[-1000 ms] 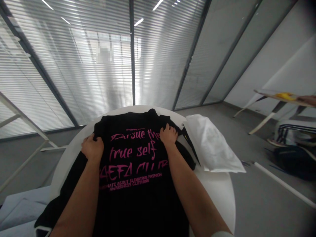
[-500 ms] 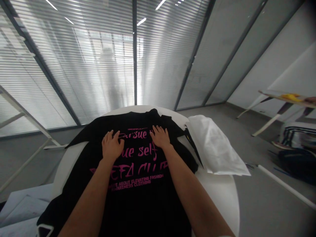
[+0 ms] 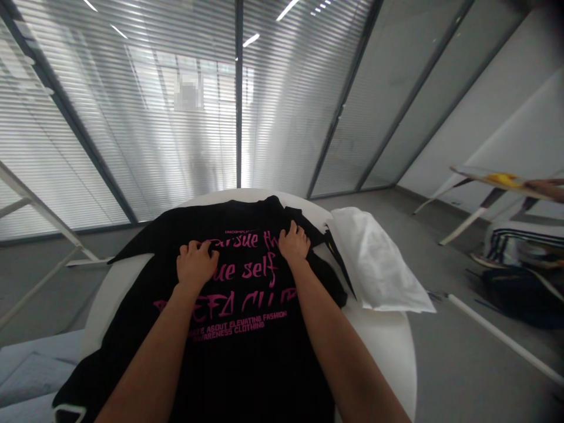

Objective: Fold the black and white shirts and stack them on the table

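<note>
A black T-shirt (image 3: 247,370) with pink lettering lies spread over a round white table (image 3: 396,352). My left hand (image 3: 196,262) rests on the left side of the print, its fingers bent and its thumb apart. Right of the words, near the shirt's collar end, my right hand (image 3: 295,242) touches the fabric with fingers slightly curled and apart. No fold of cloth shows clearly in either hand. My forearms cover part of the lettering.
A white plastic bag (image 3: 381,261) lies at the table's right edge. Pale sheets (image 3: 37,367) are at lower left, beside a white metal frame (image 3: 48,217). Another table (image 3: 480,174) with a yellow item stands at right, a person's hand (image 3: 546,188) near it. Glass partitions stand behind.
My right hand has shifted right, uncovering more lettering, and its fingers are more bent. My left hand's fingers have curled a little more. The view has turned slightly right.
</note>
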A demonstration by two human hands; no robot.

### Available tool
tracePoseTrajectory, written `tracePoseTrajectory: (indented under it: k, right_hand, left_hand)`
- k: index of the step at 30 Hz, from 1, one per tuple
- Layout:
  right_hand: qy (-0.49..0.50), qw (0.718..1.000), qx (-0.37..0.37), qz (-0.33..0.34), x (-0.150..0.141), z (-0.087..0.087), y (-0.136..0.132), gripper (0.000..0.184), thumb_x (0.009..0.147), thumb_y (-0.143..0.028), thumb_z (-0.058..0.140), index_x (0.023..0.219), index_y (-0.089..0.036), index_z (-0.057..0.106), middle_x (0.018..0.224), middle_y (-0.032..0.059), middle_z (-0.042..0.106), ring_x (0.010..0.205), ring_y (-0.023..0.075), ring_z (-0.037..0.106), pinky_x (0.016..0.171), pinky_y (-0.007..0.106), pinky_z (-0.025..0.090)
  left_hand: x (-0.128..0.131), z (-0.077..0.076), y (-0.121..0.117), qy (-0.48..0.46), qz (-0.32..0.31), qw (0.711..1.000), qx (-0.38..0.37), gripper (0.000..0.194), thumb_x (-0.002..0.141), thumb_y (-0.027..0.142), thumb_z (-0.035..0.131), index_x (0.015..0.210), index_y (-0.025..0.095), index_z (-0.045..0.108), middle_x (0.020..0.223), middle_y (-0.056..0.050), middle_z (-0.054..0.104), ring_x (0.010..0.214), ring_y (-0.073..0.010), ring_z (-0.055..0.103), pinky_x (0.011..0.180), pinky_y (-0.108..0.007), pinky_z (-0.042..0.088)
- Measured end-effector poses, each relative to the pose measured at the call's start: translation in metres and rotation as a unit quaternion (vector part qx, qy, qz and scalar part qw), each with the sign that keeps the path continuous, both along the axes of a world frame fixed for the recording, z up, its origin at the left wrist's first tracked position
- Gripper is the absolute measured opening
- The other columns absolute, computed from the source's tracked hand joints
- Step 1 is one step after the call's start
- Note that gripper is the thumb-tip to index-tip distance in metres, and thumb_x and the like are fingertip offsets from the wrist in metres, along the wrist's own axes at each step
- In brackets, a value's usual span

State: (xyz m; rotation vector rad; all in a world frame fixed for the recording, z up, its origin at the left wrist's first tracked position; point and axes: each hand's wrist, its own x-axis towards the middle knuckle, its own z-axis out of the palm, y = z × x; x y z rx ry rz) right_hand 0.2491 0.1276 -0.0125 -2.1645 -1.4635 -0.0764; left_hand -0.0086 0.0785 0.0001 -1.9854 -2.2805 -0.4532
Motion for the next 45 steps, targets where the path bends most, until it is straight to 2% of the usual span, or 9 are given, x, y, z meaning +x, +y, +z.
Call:
tracePoseTrajectory:
  k: [8,15,20,23,26,31,35,39,45]
  right_hand:
    - [0.083,0.994,-0.073,-0.009,0.026,0.005,0.008,0.062,0.097,-0.042,0.027,0.150,-0.010,0.027,0.142,0.0229,0.046,0.134,0.0341,0.039,0.108,0.052,0.027]
    - [0.050,0.998,-0.007,-0.041,0.034,0.008,0.008,0.054,0.094,-0.034,0.032,0.142,-0.012,0.043,0.139,0.0225,0.048,0.129,0.0352,0.043,0.104,0.056,0.030]
    - [-0.064,0.987,0.066,0.129,-0.011,0.014,0.001,0.047,0.097,-0.030,0.029,0.139,-0.018,0.047,0.143,0.0127,0.048,0.136,0.0264,0.036,0.114,0.051,0.016]
    - [-0.085,0.964,-0.007,0.251,-0.036,0.008,-0.004,0.051,0.099,-0.039,0.028,0.146,-0.025,0.038,0.152,0.0074,0.038,0.141,0.0232,0.028,0.115,0.047,0.016]
    - [-0.080,0.941,-0.119,0.307,-0.046,-0.001,-0.004,0.055,0.098,-0.047,0.027,0.149,-0.030,0.032,0.157,0.0036,0.030,0.144,0.0244,0.022,0.116,0.052,0.010]
    - [-0.066,0.952,-0.149,0.258,-0.049,-0.001,-0.006,0.058,0.095,-0.049,0.031,0.148,-0.028,0.035,0.157,0.0040,0.030,0.144,0.0285,0.021,0.115,0.055,0.010]
    - [-0.080,0.971,-0.107,0.197,-0.062,0.005,-0.015,0.052,0.092,-0.043,0.037,0.138,-0.023,0.049,0.145,0.0120,0.046,0.134,0.0355,0.035,0.109,0.062,0.016]
    - [-0.107,0.980,-0.066,0.157,-0.070,0.006,-0.021,0.045,0.091,-0.040,0.040,0.124,-0.016,0.060,0.130,0.0184,0.056,0.127,0.0376,0.042,0.108,0.064,0.011]
    - [-0.110,0.959,-0.022,0.262,-0.058,0.000,-0.013,0.050,0.098,-0.040,0.031,0.144,-0.024,0.042,0.148,0.0096,0.043,0.140,0.0271,0.028,0.114,0.053,0.010]
  left_hand:
    - [-0.003,0.006,0.001,-0.074,0.036,0.996,-0.019,0.047,0.087,0.046,0.041,0.117,0.022,0.068,0.114,-0.016,0.056,0.104,-0.0320,0.057,0.089,-0.043,0.046]
    - [-0.002,0.016,-0.001,-0.116,0.074,0.989,-0.056,0.054,0.089,0.055,0.032,0.108,0.022,0.070,0.111,-0.014,0.058,0.091,-0.0318,0.065,0.076,-0.045,0.050]
    - [0.000,0.013,-0.001,-0.101,0.079,0.991,-0.042,0.047,0.089,0.051,0.035,0.105,0.022,0.070,0.109,-0.014,0.060,0.088,-0.0308,0.066,0.074,-0.043,0.050]
    - [-0.004,0.012,0.002,-0.099,0.085,0.991,-0.025,0.039,0.089,0.043,0.038,0.103,0.023,0.069,0.103,-0.013,0.065,0.086,-0.0294,0.066,0.074,-0.042,0.050]
    - [-0.014,0.010,0.005,-0.115,0.106,0.988,-0.014,0.035,0.088,0.040,0.042,0.104,0.024,0.069,0.093,-0.012,0.069,0.088,-0.0308,0.065,0.075,-0.043,0.049]
    - [-0.026,0.003,0.008,-0.074,0.111,0.987,0.088,0.044,0.087,0.035,0.043,0.122,0.019,0.063,0.118,-0.016,0.064,0.112,-0.0344,0.054,0.091,-0.047,0.043]
    - [-0.023,-0.002,0.007,-0.042,0.089,0.995,0.031,0.046,0.087,0.038,0.044,0.122,0.019,0.065,0.124,-0.017,0.060,0.114,-0.0367,0.050,0.094,-0.051,0.039]
    - [-0.017,-0.001,0.005,-0.006,0.058,0.998,0.009,0.046,0.087,0.041,0.043,0.119,0.020,0.067,0.119,-0.017,0.060,0.112,-0.0381,0.050,0.091,-0.053,0.039]
    - [-0.019,0.001,0.007,-0.024,0.051,0.998,0.013,0.048,0.085,0.045,0.044,0.117,0.020,0.069,0.117,-0.018,0.061,0.112,-0.0400,0.050,0.090,-0.055,0.039]
